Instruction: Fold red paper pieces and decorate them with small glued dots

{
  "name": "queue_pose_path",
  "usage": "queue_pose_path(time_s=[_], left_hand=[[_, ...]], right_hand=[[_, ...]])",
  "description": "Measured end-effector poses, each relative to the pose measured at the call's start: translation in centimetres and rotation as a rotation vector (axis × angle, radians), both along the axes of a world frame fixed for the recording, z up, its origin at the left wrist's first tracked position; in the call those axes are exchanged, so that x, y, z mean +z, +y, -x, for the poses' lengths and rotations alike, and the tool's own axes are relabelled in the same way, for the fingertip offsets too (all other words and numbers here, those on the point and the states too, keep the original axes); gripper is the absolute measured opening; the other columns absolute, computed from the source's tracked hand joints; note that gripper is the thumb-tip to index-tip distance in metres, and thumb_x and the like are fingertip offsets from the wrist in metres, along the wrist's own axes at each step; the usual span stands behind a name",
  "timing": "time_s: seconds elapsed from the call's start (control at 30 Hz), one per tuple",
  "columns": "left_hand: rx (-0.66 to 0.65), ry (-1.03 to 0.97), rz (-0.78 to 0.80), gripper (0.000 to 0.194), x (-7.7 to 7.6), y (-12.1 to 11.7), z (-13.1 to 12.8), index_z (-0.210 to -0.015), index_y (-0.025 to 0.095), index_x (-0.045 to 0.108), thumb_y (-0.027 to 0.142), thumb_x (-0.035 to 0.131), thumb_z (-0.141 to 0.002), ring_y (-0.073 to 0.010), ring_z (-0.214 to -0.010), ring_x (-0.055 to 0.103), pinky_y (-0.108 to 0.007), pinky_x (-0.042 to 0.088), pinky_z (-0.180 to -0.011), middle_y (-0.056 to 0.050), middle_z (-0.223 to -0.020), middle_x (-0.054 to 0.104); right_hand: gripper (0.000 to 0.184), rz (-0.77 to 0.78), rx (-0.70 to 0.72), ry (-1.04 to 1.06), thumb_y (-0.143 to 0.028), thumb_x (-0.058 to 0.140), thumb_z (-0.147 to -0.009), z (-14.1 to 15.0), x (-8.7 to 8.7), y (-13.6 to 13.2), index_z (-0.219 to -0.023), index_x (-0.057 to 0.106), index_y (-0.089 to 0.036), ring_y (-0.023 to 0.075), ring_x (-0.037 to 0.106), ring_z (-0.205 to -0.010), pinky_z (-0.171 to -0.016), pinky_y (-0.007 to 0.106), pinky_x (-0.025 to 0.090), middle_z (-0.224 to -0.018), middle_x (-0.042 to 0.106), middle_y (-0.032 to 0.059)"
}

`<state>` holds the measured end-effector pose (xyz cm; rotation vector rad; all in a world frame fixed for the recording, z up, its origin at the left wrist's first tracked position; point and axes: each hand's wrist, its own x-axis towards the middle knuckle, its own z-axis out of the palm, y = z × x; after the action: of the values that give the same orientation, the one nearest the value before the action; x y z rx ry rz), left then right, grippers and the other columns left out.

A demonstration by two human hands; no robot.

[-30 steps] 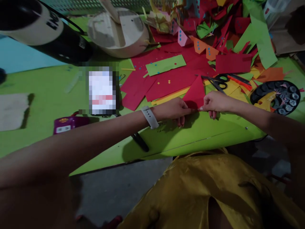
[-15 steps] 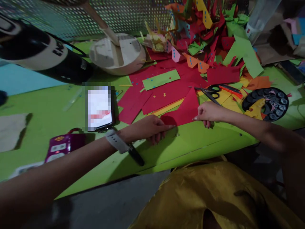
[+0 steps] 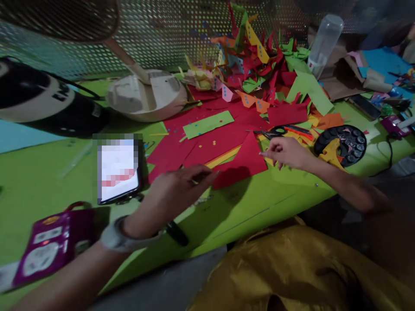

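head view: with left hand (image 3: 177, 190) partly open at the left end of the red paper (image 3: 248, 162), near the desk's (image 3: 259, 207) front edge; right hand (image 3: 285, 152) curled by its right side, pinch impossible to tell. best pressed flat, lightly, evenly.

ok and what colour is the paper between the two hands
Red, with no pattern visible on it; the paper shows best in the head view.

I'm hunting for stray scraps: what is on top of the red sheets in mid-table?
On the red sheets lie a green strip, small yellow bits and tiny blue specks. Whatever is directly beneath the strip is covered and cannot be seen.
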<state>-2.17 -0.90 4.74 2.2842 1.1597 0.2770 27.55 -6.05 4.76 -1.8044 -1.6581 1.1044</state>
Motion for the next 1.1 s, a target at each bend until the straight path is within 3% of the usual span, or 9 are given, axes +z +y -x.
queue_pose_path(time_s=[0.1, 0.17, 0.27, 0.5, 0.6, 0.7, 0.87, 0.97, 1.1], left_hand=[[-0.263, -0.029, -0.419, 0.046, -1.9, -0.8, -1.5, -0.13, 0.02, 0.066, 0.049, 0.044, -0.101, -0.0303, -0.109, 0.072, -0.042, 0.059, -0.087, -0.015, -0.128, 0.072], [-0.372, 0.001, -0.539, 0.052, -3.7, -0.8, -2.3, -0.144, 0.021, 0.054, 0.049, 0.044, -0.102, -0.033, -0.126, 0.063, -0.047, 0.054, -0.1, -0.016, -0.145, 0.06], [-0.45, 0.043, -0.598, 0.064, -6.0, -0.7, -3.1, -0.155, 0.019, 0.039, 0.054, 0.043, -0.101, -0.0343, -0.145, 0.044, -0.053, 0.042, -0.114, -0.018, -0.157, 0.045], [-0.523, 0.07, -0.61, 0.074, -6.8, -0.6, -2.8, -0.162, 0.021, 0.021, 0.06, 0.035, -0.102, -0.031, -0.152, 0.032, -0.051, 0.029, -0.123, -0.017, -0.165, 0.03], [-0.546, 0.073, -0.589, 0.07, -6.6, -0.5, -2.5, -0.161, 0.021, 0.024, 0.058, 0.035, -0.102, -0.0289, -0.153, 0.03, -0.048, 0.027, -0.124, -0.016, -0.164, 0.033], [-0.547, 0.076, -0.569, 0.067, -6.5, -0.5, -2.4, -0.16, 0.02, 0.028, 0.056, 0.034, -0.103, -0.0278, -0.153, 0.03, -0.047, 0.025, -0.124, -0.015, -0.164, 0.032], [-0.543, 0.071, -0.539, 0.072, -6.3, -0.8, -2.5, -0.162, 0.021, 0.023, 0.058, 0.037, -0.102, -0.029, -0.155, 0.025, -0.047, 0.015, -0.127, -0.014, -0.167, 0.027], [-0.565, 0.043, -0.515, 0.077, -6.3, -0.8, -2.4, -0.163, 0.026, 0.012, 0.059, 0.041, -0.101, -0.028, -0.156, 0.021, -0.046, 0.01, -0.128, -0.012, -0.168, 0.023], [-0.601, 0.013, -0.475, 0.082, -6.3, -0.6, -2.2, -0.163, 0.029, 0.004, 0.062, 0.043, -0.099, -0.0289, -0.156, 0.019, -0.047, 0.006, -0.127, -0.011, -0.17, 0.017]], right_hand=[[0.019, -0.213, -0.129, -0.431, -0.037, 0.064, -0.092, -3.2, 1.5, -0.9, -0.085, 0.065, -0.019, 0.0174, 0.067, -0.07, -0.062, 0.027, 0.043, -0.08, 0.073, 0.0038], [0.013, -0.26, -0.162, -0.681, -0.03, 0.06, -0.093, -5.6, 2.4, -1.5, -0.094, 0.068, -0.02, 0.0219, 0.067, -0.082, -0.068, 0.03, 0.041, -0.091, 0.075, 0.0073], [0.017, -0.26, -0.175, -0.798, -0.029, 0.056, -0.095, -8.2, 3.1, -1.9, -0.099, 0.07, -0.019, 0.0247, 0.067, -0.09, -0.072, 0.033, 0.043, -0.101, 0.075, 0.0099], [0.042, -0.088, 0.08, -0.948, -0.022, 0.057, -0.094, -8.3, 1.3, 0.8, -0.134, 0.058, -0.01, 0.0303, 0.059, -0.118, -0.088, 0.036, 0.045, -0.13, 0.064, 0.0195], [0.043, -0.062, 0.121, -0.946, -0.013, 0.056, -0.09, -8.0, 1.4, 2.1, -0.133, 0.059, -0.01, 0.0289, 0.059, -0.113, -0.084, 0.035, 0.042, -0.129, 0.064, 0.0204], [0.041, -0.035, 0.132, -0.964, -0.013, 0.064, -0.081, -8.1, 2.9, 2.5, -0.121, 0.064, -0.008, 0.0302, 0.058, -0.109, -0.081, 0.035, 0.04, -0.124, 0.064, 0.0222], [0.031, 0.025, -0.024, -0.985, -0.028, 0.06, -0.084, -8.5, 5.5, -0.3, -0.111, 0.062, -0.013, 0.0245, 0.06, -0.086, -0.065, 0.032, 0.037, -0.107, 0.068, 0.0162], [0.026, 0.026, -0.187, -0.954, -0.029, 0.056, -0.083, -8.5, 5.5, -2.9, -0.106, 0.062, -0.019, 0.028, 0.063, -0.091, -0.071, 0.035, 0.04, -0.106, 0.07, 0.0133], [0.029, 0.042, -0.269, -0.831, -0.028, 0.054, -0.078, -8.9, 5.4, -4.4, -0.105, 0.063, -0.023, 0.0301, 0.065, -0.096, -0.079, 0.039, 0.045, -0.112, 0.072, 0.0119]])
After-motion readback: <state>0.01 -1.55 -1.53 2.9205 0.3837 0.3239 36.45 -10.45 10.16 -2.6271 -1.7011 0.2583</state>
